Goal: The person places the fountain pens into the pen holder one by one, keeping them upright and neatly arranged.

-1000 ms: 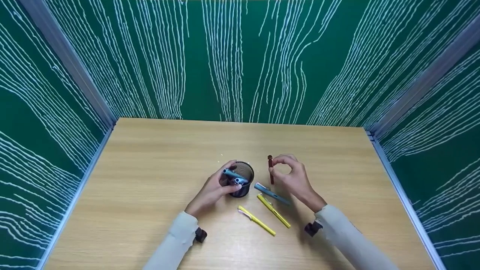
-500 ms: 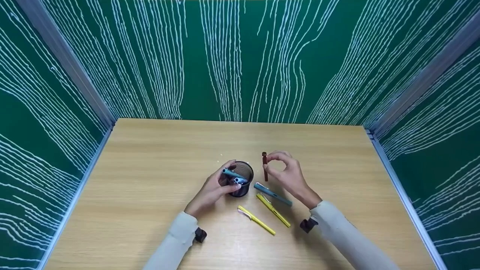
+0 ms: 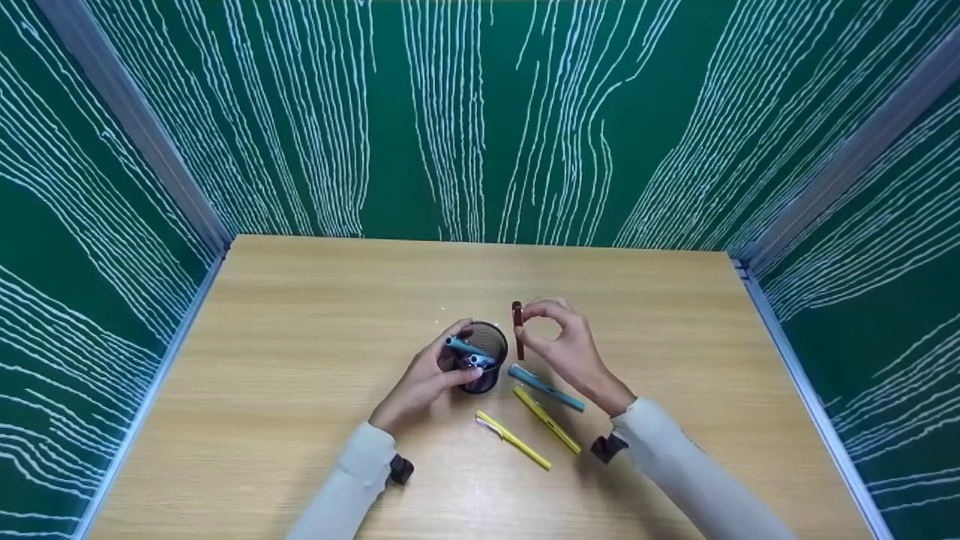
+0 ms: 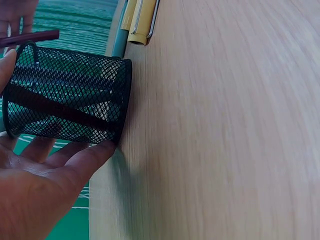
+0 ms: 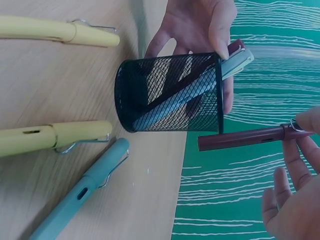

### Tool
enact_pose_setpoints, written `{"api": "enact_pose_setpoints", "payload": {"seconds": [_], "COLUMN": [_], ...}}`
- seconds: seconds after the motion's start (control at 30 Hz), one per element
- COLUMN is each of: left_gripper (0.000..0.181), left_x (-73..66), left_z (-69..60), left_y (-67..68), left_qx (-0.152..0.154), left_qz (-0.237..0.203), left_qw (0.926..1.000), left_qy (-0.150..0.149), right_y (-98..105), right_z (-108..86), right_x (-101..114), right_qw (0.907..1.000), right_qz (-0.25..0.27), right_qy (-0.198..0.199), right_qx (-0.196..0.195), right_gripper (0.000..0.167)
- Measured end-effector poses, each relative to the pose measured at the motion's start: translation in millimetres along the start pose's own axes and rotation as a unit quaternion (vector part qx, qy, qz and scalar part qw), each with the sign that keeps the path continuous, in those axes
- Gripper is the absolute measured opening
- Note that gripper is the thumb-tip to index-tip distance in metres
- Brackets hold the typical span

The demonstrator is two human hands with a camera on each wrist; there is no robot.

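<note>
My left hand (image 3: 420,382) holds a black mesh pen cup (image 3: 478,384) upright on the table, fingers and thumb around its side. Teal pens (image 3: 466,347) lean out over its rim; a dark red pen (image 5: 236,47) also stands inside in the right wrist view. With thumb and index finger, my right hand (image 3: 574,352) pinches another dark red pen (image 3: 518,330) near its clip end. That pen hangs nearly vertical, just right of the cup. In the right wrist view its lower end (image 5: 206,143) appears close to the rim; whether they touch I cannot tell.
On the wooden table (image 3: 337,315), a teal pen (image 3: 546,388) lies right of the cup. Two yellow pens (image 3: 547,420) lie nearer the front. Green walls with white wavy lines (image 3: 390,150) enclose the back and sides.
My right hand has moved left, bringing the dark red pen closer to the cup. My left hand and the cup have stayed in place.
</note>
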State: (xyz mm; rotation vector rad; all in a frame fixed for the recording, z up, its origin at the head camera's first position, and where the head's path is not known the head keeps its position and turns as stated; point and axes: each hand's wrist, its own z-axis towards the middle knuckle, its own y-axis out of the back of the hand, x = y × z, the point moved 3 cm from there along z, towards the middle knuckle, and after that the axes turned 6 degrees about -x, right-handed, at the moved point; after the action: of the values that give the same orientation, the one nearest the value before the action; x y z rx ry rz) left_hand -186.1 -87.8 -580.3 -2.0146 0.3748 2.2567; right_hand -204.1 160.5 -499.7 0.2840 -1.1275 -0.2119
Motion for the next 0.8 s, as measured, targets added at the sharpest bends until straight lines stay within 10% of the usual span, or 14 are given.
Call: {"api": "enact_pose_setpoints", "payload": {"seconds": [0.8], "left_gripper": [0.085], "left_x": [1.5], "left_z": [0.7], "left_y": [0.1], "left_qx": [0.011], "left_qz": [-0.007], "left_qw": [0.9999], "left_qy": [-0.003], "right_y": [-15], "right_z": [7.5], "right_x": [26], "right_qw": [0.9982], "right_qz": [0.023], "right_qy": [0.052], "right_qx": [0.021], "right_gripper": [0.02]}}
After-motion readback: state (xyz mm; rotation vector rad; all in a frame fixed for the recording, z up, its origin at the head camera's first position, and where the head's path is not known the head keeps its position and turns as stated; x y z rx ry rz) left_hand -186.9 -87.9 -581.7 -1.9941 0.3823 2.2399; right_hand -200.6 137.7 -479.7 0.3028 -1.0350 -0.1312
